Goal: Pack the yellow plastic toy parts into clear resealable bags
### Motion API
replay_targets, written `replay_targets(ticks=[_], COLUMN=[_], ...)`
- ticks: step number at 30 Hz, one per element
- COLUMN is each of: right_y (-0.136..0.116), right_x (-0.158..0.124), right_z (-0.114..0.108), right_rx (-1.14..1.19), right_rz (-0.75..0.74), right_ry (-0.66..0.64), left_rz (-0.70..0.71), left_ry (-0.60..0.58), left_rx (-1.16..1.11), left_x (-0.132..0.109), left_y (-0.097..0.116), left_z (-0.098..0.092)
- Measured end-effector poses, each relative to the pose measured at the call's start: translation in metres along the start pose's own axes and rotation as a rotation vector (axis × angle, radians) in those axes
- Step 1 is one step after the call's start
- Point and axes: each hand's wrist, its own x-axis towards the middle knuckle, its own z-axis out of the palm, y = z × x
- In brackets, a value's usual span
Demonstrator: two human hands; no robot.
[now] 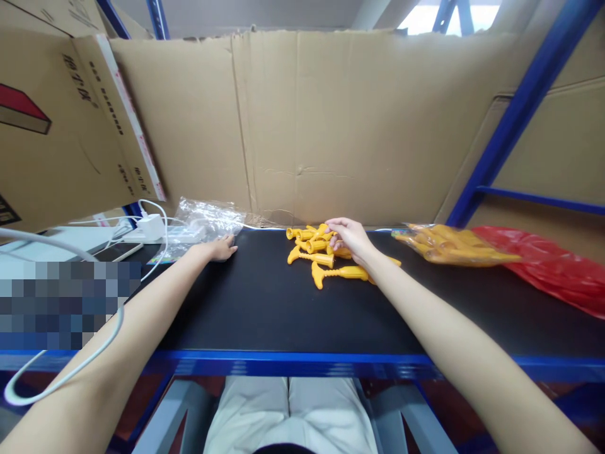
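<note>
My left hand (pixel 221 248) lies palm down with its fingers stretched out, at the right edge of a crumpled clear plastic bag (pixel 208 217). My right hand (pixel 350 239) is over a small heap of yellow plastic toy hammers (pixel 347 272). Its fingers are bent and apart, with the fingertips at the heap's upper right side; no piece is plainly gripped. Several yellow pieces in the heap show round hollow ends. Two hammers lie at the front with their curved heads to the left. My right hand and wrist hide part of the heap.
To the right, a clear bag of yellow pieces (pixel 449 243) lies beside a red plastic bag (pixel 553 265). A white charger (pixel 150 228) with cables sits at left; one cable loops over my left forearm. Cardboard (pixel 359 126) walls the back of the black tabletop (pixel 283 315).
</note>
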Motion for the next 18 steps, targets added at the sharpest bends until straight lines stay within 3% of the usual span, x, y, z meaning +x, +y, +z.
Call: replay_targets(ticks=[6, 11, 15, 18], right_y=[0.001, 0.005, 0.012, 0.017], right_x=[0.0, 0.003, 0.007, 0.007], right_z=[0.0, 0.0, -0.001, -0.001], right_rx=[-0.018, -0.081, -0.24, -0.45], right_rz=[-0.004, -0.02, -0.1, -0.234], right_ry=[-0.017, -0.021, -0.05, -0.094], left_rz=[0.072, 0.057, 0.015, -0.034], left_ry=[-0.02, -0.065, -0.089, -0.003], left_rx=[-0.129, -0.142, -0.117, -0.127], left_x=[0.007, 0.008, 0.012, 0.014], left_y=[-0.004, -0.003, 0.002, 0.002], left_z=[0.006, 0.0, -0.004, 0.003])
